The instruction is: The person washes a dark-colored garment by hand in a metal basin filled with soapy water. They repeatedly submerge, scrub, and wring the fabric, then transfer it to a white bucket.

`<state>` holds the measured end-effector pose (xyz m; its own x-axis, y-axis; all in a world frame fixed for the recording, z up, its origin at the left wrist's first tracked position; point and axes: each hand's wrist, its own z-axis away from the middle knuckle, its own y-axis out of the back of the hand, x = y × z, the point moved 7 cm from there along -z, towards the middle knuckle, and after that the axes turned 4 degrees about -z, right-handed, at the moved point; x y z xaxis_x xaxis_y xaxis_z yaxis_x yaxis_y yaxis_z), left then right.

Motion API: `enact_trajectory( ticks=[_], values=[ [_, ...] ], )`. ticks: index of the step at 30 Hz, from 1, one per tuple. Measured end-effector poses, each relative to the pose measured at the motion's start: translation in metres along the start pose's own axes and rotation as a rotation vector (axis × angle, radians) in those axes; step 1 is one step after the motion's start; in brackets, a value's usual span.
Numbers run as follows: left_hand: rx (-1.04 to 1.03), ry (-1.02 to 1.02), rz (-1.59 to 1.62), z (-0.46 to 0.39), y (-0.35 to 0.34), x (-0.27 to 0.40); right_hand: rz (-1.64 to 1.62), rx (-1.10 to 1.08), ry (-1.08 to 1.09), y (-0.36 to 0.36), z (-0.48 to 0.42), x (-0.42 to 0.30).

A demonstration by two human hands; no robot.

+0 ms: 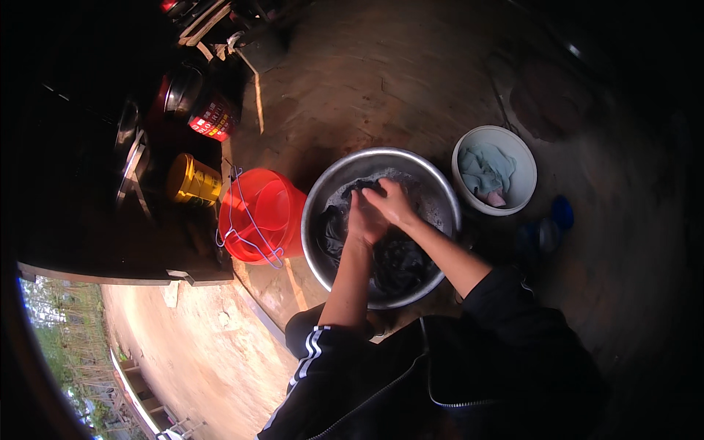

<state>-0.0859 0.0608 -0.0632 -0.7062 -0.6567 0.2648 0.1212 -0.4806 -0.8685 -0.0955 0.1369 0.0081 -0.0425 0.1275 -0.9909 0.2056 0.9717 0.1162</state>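
Observation:
A large round metal basin [449,201] stands on the floor before me, holding soapy water and dark wet cloth [400,264]. Over the middle of the basin, my left hand [366,220] and my right hand [393,202] are close together at a dark piece of the cloth. Part of that piece shows beyond the fingers, and both hands look gripped on it. The fingertips of the left hand are partly hidden. More dark cloth lies at the basin's left side and below my wrists.
Left of the basin is a red plastic bucket [297,220] with wire hangers [247,212] across its top. A yellow bucket [201,180] and a red printed bucket [214,118] are farther left. A white bucket [525,192] with pale cloth [487,168] stands at right.

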Motion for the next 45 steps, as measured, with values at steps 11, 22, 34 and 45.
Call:
enact_trajectory(
  ticks=[11,22,34,45],
  values=[
    [0.163,-0.006,-0.018,-0.035,0.014,-0.032,0.612,0.322,-0.089,0.048,-0.012,0.024],
    [0.318,-0.321,-0.247,0.0,-0.039,0.033,0.548,0.432,0.161,0.065,-0.019,0.002],
    [0.798,-0.322,-2.216,-0.006,0.018,0.045,0.893,-0.128,-0.185,0.019,-0.009,0.091],
    [-0.144,-0.051,-0.261,-0.034,0.046,0.037,0.283,0.014,0.362,-0.055,0.046,-0.043]
  ],
)
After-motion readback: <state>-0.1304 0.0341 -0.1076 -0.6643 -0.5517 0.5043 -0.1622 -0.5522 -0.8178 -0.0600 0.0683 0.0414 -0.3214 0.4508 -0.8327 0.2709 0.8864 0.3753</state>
